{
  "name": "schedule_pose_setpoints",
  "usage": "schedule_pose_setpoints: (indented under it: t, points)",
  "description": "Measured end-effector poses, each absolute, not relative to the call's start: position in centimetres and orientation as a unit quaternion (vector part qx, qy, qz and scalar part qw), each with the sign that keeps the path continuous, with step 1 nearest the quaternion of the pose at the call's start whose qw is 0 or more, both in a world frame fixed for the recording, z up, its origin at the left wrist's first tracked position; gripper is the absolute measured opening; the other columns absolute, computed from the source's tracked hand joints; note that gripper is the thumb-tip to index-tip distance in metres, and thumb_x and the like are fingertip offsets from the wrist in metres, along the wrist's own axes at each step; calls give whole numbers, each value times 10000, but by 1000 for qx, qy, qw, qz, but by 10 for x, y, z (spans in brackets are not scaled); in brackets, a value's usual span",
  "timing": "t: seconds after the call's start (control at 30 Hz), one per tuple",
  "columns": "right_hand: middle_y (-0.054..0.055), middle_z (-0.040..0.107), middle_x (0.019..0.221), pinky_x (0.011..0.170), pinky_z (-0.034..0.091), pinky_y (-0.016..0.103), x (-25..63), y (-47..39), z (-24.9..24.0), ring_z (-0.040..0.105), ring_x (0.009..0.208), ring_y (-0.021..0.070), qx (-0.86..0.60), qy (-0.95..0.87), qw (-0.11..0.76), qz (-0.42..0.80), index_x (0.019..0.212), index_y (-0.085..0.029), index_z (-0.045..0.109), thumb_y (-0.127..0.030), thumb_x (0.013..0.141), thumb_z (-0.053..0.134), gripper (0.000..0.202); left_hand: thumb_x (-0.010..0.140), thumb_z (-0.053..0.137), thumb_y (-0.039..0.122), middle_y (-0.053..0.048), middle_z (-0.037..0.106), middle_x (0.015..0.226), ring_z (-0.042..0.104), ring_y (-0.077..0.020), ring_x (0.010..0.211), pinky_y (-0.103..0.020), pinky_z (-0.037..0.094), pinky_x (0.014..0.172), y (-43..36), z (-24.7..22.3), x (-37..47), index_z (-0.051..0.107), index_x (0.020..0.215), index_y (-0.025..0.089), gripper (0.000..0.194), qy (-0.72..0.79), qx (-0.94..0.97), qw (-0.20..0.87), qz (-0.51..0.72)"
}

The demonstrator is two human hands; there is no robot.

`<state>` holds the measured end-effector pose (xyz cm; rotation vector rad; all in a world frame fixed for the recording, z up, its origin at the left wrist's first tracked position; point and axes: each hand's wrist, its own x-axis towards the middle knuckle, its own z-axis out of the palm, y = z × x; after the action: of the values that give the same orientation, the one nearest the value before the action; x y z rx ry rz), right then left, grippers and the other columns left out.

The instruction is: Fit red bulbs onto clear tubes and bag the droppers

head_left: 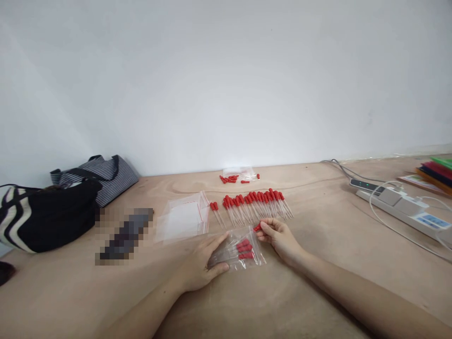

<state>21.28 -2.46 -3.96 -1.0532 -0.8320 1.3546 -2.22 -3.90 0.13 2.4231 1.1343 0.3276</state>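
Observation:
Between my hands lies a clear zip bag (231, 258) with several red rubber bulbs (245, 248) showing inside it. My left hand (206, 263) grips the bag's left end between thumb and fingers. A dropper's red bulb (257, 227) is pinched in my right hand (277, 234), at the bag's upper right edge; whether its tip is inside the bag I cannot tell. Just beyond the bag, a row of droppers (252, 205) lies side by side, red bulbs pointing away and clear stems towards me. Two more droppers (216, 209) lie apart at the row's left.
A stack of flat zip bags (183, 216) lies left of the droppers. Loose red bulbs (229, 179) sit by the wall. A blurred dark object (129, 233) and bags (52, 212) are on the left. A power strip (406, 212) with cables and coloured folders (438, 172) are on the right.

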Motion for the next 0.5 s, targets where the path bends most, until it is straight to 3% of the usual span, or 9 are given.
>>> schedule_pose_setpoints:
  t: [0.13,0.27,0.37,0.5]
  points:
    - [-82,480,389,312,315,152,206,-24,-38,442,314,60,-456,-426,495,605,728,-173,462,-520,615,624,400,795,506,370,-66,430,1299,414,-247,1155,-424,329,974,-39,-1,-23,256,1332,260,603,406,876,225,128]
    - [-128,379,283,257,178,133,202,-22,-35,333,220,62,-469,-498,432,588,765,-199,392,-600,681,484,420,791,512,368,-80,427,1299,397,-252,1167,-434,314,983,-39,1,-22,281,1320,234,592,406,878,222,121]
    - [-122,398,304,250,171,146,200,-21,-34,312,218,65,-488,-541,384,567,774,-204,396,-580,691,475,392,790,512,357,-81,438,1288,401,-246,1164,-424,315,985,-39,2,-22,284,1316,221,589,410,878,219,114]
    - [-63,488,449,318,253,164,200,-23,-36,364,314,48,-495,-619,367,487,663,-164,517,-471,722,494,313,790,510,362,-74,438,1289,404,-238,1165,-410,322,985,-39,1,-22,276,1319,222,596,412,877,222,111]
